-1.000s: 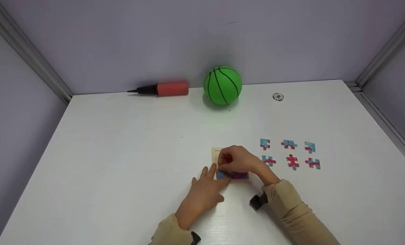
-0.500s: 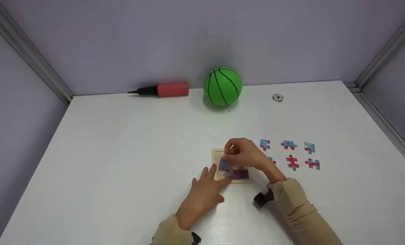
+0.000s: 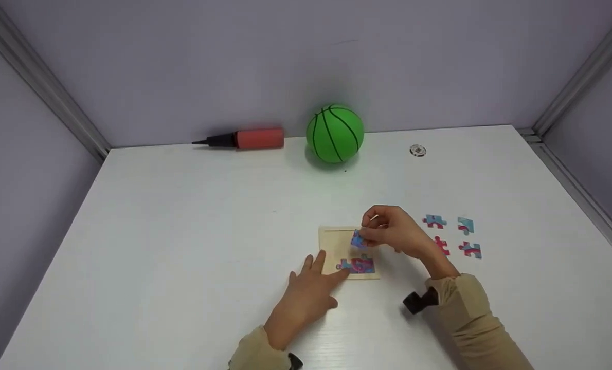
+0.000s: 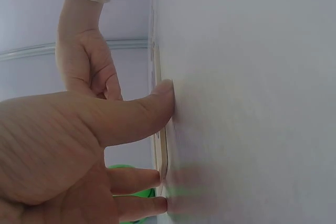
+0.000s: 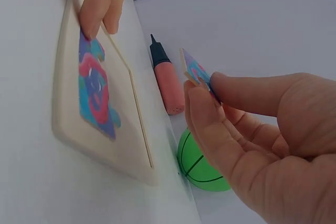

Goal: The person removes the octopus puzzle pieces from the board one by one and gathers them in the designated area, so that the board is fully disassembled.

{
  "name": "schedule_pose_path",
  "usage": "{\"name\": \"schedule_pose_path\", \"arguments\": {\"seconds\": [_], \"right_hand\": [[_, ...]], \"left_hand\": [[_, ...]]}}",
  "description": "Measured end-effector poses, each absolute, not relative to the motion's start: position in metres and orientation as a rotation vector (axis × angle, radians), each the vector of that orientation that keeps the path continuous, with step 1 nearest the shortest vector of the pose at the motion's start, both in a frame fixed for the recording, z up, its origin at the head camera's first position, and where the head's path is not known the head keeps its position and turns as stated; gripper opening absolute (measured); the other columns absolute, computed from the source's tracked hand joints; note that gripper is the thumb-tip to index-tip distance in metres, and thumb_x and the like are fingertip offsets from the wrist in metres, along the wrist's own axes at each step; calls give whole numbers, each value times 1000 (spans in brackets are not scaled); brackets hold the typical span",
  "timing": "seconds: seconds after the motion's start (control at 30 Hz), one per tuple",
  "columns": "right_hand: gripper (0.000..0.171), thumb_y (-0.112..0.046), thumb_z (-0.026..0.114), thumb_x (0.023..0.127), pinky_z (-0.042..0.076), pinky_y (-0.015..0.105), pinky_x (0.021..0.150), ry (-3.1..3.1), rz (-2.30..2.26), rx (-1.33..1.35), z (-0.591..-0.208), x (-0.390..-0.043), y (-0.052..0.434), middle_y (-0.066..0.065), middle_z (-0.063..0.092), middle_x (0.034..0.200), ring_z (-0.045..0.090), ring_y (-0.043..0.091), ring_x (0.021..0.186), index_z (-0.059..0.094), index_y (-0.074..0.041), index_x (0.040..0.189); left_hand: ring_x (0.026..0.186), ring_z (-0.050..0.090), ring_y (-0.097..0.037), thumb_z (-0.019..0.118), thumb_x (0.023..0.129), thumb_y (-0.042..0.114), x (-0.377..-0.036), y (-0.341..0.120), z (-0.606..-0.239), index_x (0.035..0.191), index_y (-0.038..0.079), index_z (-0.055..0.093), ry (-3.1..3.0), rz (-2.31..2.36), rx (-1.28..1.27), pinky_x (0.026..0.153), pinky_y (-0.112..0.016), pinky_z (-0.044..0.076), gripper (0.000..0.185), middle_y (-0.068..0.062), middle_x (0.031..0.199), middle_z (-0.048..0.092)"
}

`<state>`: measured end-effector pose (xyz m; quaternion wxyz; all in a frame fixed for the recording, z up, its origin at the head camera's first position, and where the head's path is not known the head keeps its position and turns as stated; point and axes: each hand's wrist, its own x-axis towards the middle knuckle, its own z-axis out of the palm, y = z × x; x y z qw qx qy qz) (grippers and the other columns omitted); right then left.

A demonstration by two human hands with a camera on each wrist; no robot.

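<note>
Right hand (image 3: 396,234) pinches puzzle piece (image 3: 358,239) above tray (image 3: 331,237)

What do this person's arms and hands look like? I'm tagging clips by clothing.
Both hands are bare: no gloves, and no rings show. The left hand and right hand come out of long beige sleeves that end at the wrists. A small black device sits at the right wrist, and another at the left.
</note>
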<state>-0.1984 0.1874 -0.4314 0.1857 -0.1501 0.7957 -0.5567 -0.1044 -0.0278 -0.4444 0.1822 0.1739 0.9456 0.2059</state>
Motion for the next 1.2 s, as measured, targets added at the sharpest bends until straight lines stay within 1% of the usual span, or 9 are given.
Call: {"name": "schedule_pose_path", "arguments": {"seconds": [0.07,0.17,0.23,0.27,0.4,0.53,0.63,0.83,1.2], "right_hand": [[20,-9,67,90,56,31,68,2283,-1528,-416,-431,-195,195,15,67,88,70,23,77,56,5,99],[18,-10,66,90,54,30,63,2326,-1476,-423,-431,-191,208,14,67,87,68,23,74,57,3,99],[17,-9,66,90,54,31,63,2329,-1453,-417,-432,-188,218,14,67,87,67,22,74,57,3,99],[17,-9,67,90,55,32,67,2330,-1442,-418,-432,-186,223,13,66,87,66,22,75,57,2,99],[15,-9,69,88,54,28,69,2360,-1349,-426,-433,-180,239,10,65,87,63,20,76,60,1,96],[11,-11,70,87,47,25,60,2426,-1200,-484,-434,-173,248,6,64,83,55,17,70,64,-3,92],[9,-11,70,86,45,24,56,2454,-1110,-515,-435,-170,252,3,61,79,52,15,67,64,-5,91],[4,-9,69,85,44,24,60,2515,-967,-603,-439,-167,253,-3,56,72,50,13,67,65,-9,87],[6,-8,71,84,44,23,60,2537,-883,-667,-444,-165,256,-6,55,71,50,12,67,66,-11,85]], "left_hand": [[140,22,-44,74,84,20,-104,-28,-445,139,29,53,2666,594,481,99,-67,30,60,-20,154,25],[139,23,-45,74,83,19,-104,-29,-445,139,28,53,2676,598,483,99,-67,31,60,-21,153,26],[139,23,-45,74,84,18,-104,-30,-445,139,27,53,2678,601,491,98,-67,31,60,-22,153,26],[139,23,-45,74,84,18,-103,-30,-444,139,27,53,2679,600,494,98,-67,31,60,-22,153,26],[139,22,-45,73,84,17,-103,-32,-442,140,26,52,2677,600,506,99,-67,30,60,-22,154,25],[140,21,-45,73,85,16,-102,-33,-441,140,25,52,2674,618,498,99,-67,29,60,-22,154,24],[140,20,-46,73,85,16,-102,-34,-441,140,25,52,2668,636,485,100,-68,28,60,-23,154,24],[140,19,-46,72,85,14,-103,-33,-443,140,25,52,2657,661,500,99,-69,27,59,-23,154,23],[139,21,-48,72,85,14,-103,-30,-447,136,24,54,2669,661,529,98,-70,28,56,-24,153,25]]}}
